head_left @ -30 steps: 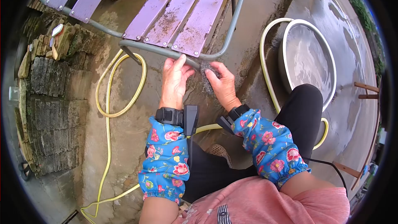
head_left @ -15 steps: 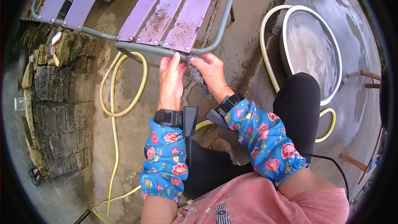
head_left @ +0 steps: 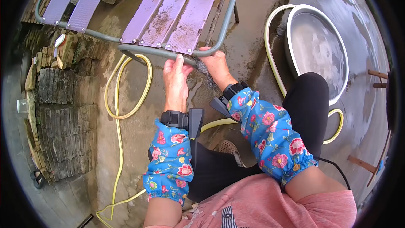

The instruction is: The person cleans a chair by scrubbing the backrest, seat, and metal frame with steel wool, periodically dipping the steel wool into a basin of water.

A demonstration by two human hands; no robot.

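Observation:
A chair with dirt-spotted purple slats and a grey tubular frame fills the top of the view. My left hand grips the end of the frame's lower tube, its thumb pointing up along it. Close beside it, my right hand is closed around the frame near its corner, pressing a grey steel wool scourer there. Most of the scourer is hidden by the fingers and the tube. Some wet suds show on the ground below it.
A round metal basin with cloudy water stands at the right. A yellow hose loops over the wet concrete and past my feet. Stacked stone slabs line the left side. Wooden legs show at the far right.
My right hand has shifted up and slightly right around the frame, taking the scourer with it, so less of the scourer shows. My left hand keeps its hold.

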